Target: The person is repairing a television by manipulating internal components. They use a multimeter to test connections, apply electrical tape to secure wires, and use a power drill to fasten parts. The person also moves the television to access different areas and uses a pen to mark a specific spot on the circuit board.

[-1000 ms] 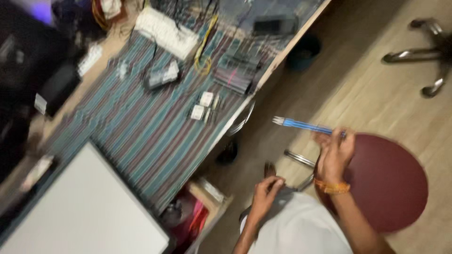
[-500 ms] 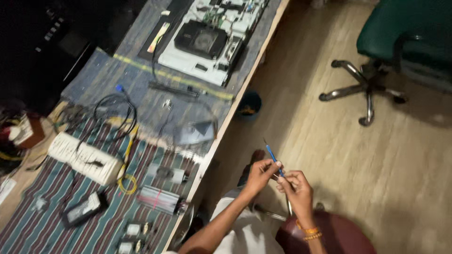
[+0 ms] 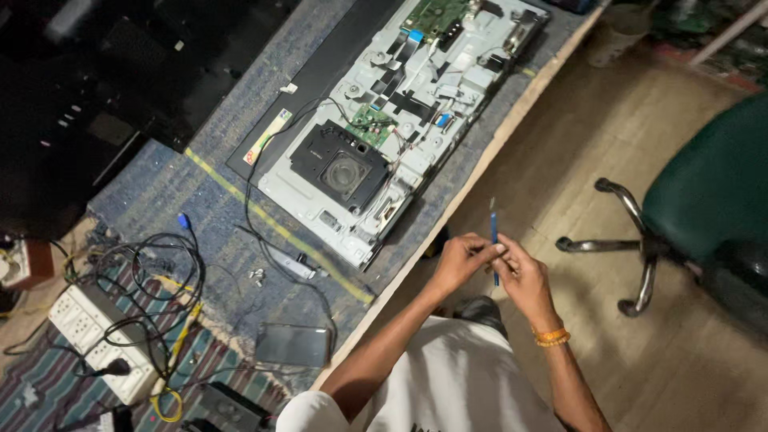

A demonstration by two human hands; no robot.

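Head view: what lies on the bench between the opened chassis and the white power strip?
In the head view, between the chassis and power strip: looped black cables on the blue-grey mat.

— Where is there room to move?

— Over the wooden floor [image 3: 576, 160], between the bench edge [image 3: 472, 180] and the green chair [image 3: 712, 192]. Both hands sit in that gap, the left hand [image 3: 460, 260] and the right hand [image 3: 524, 280], closed on a blue tool [image 3: 494, 240].

— And on the bench?

— Crowded. The opened panel [image 3: 400, 120] fills the far end, a tangle of cables [image 3: 152, 272] and a white power strip [image 3: 100, 336] the near end. A phone [image 3: 292, 346] lies near the edge — possibly a bare strip of mat beside it, though it's dim there.
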